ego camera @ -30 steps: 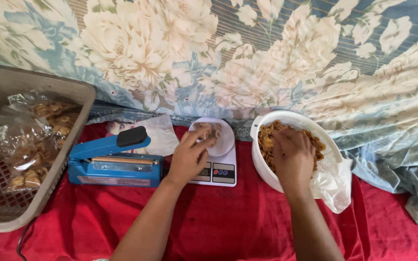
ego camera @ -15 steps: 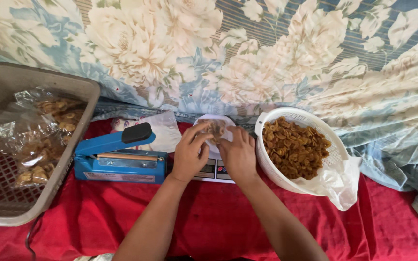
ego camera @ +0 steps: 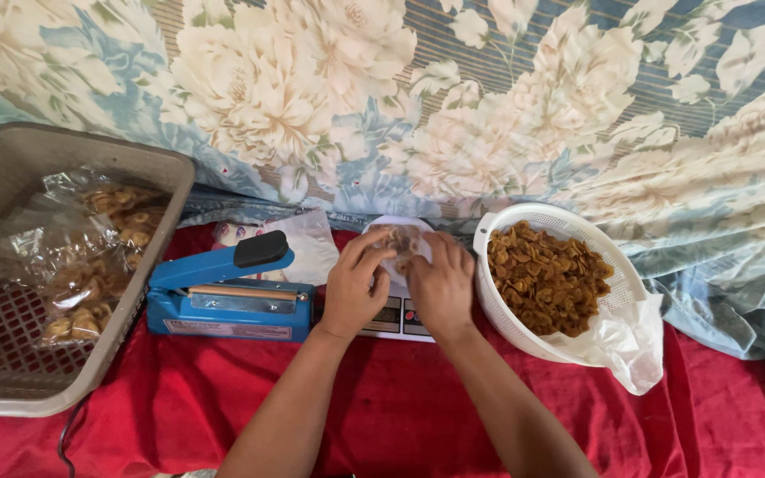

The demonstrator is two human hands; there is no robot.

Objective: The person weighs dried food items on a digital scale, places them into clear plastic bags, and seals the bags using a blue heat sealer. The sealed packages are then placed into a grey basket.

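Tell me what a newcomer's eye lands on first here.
Both hands, left hand and right hand, meet over a small bag of snacks on the scale at centre. A white colander heaped with brown chips sits right; a blue heat sealer sits left.

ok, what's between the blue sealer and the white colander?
Head view: the scale, with both hands, left hand and right hand, on a small snack bag on it.

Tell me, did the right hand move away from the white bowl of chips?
Yes. The right hand left the white bowl and moved leftward to the small bag over the scale, beside the left hand.
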